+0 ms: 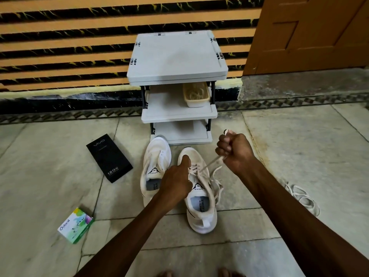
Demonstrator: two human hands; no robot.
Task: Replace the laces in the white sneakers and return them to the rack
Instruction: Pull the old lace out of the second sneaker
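a pale stone tile floor (50, 176) with dark grout lines carries everything here. it meets a patterned border strip (60, 114), then a wall (69, 47) banded in orange and black marble. a brown wooden door (309, 37) stands at the right. a grey three-shelf shoe rack (177, 56) sits against the wall, with a cream basket (196, 94) on its middle shelf.

just before the rack, two white sneakers stand side by side on the floor. the left hand (177, 180) has its fingers curled onto the lacing of the laced sneaker (201, 206). the right hand (233, 150) is a closed fist gripping the cream lace (209, 163), taut from the eyelets. the second sneaker (155, 156) stands beside it. a loose lace (303, 198) lies at right, and a black vivo box (109, 157) and an odonil box (75, 224) lie at left.
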